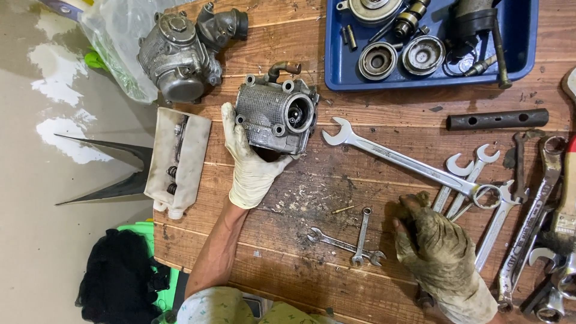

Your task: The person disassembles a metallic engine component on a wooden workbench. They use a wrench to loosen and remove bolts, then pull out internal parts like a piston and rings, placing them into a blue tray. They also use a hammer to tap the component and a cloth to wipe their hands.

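Grey cast-metal engine housing (276, 114) steadied on the wooden plank tabletop (300, 186).
Gloved left hand (249, 159) grips it, bore upward for access; grimy right hand (435, 246) rests loosely curled, empty, beside steel spanners (468, 180).

Single head-worn view, looking almost straight down on the wooden desk (300, 198) from close above. The wearer's body lies at the bottom edge, so both forearms enter from below and the fingers point up-frame. The desk fills the centre and right; bare floor (36, 240) shows left of the left hand (249, 162). No second view shares the scene.
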